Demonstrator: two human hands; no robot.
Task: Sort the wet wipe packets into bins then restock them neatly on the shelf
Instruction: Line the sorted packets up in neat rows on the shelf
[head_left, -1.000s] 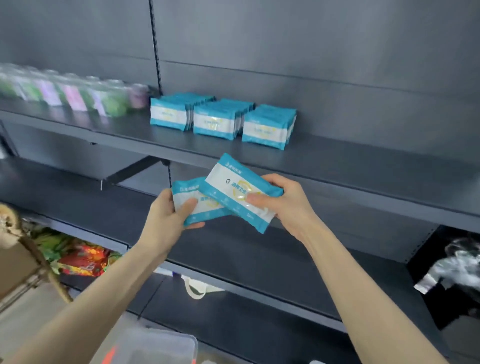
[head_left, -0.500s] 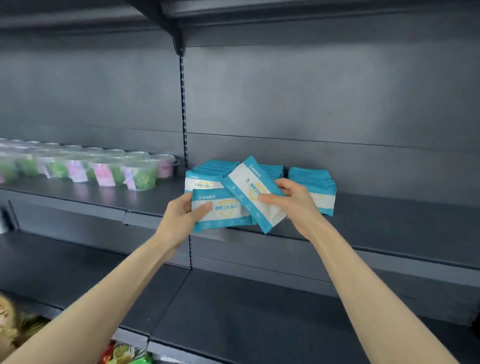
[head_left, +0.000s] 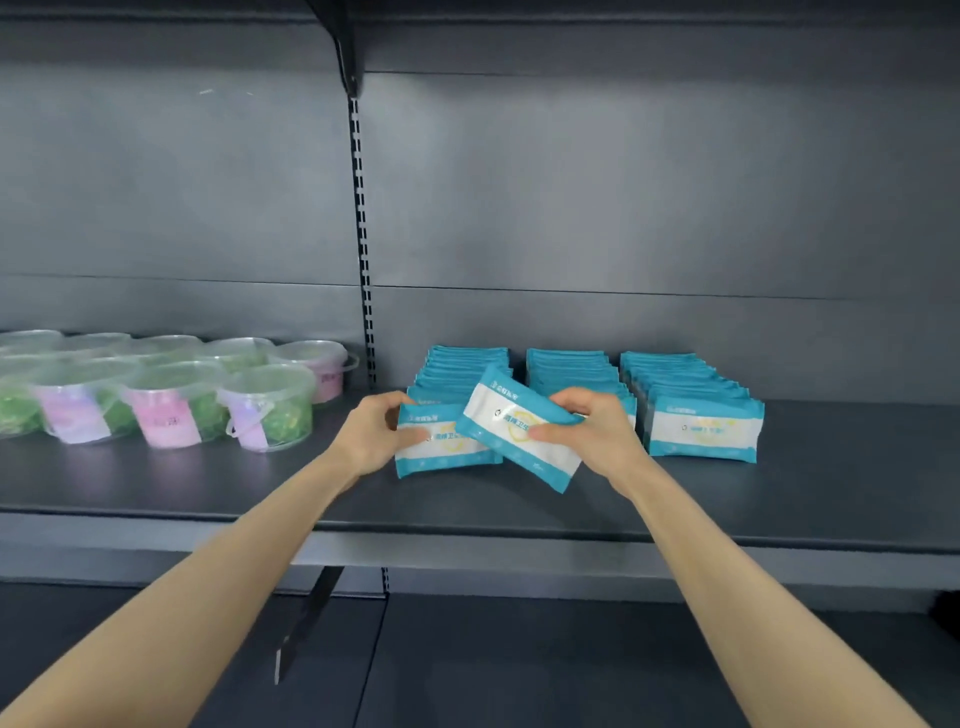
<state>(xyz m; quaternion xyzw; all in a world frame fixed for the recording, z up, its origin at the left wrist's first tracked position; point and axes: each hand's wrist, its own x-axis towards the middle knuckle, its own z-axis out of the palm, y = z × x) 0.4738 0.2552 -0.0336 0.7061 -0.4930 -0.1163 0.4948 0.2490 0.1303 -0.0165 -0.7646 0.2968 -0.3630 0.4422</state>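
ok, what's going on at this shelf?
A person is restocking wet wipe packets. The left hand grips one packet at the front of the left row. The right hand holds a second packet, tilted and overlapping the first. The middle row and right row stand beside it on the shelf, with clear tubs further left. Neither held packet is released yet.

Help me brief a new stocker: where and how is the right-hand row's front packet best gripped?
Probably pinch the front packet by its right end, coming from the right. It stands upright against its row, so the back is blocked; the right hand crowds its left, while the shelf is open on its right.
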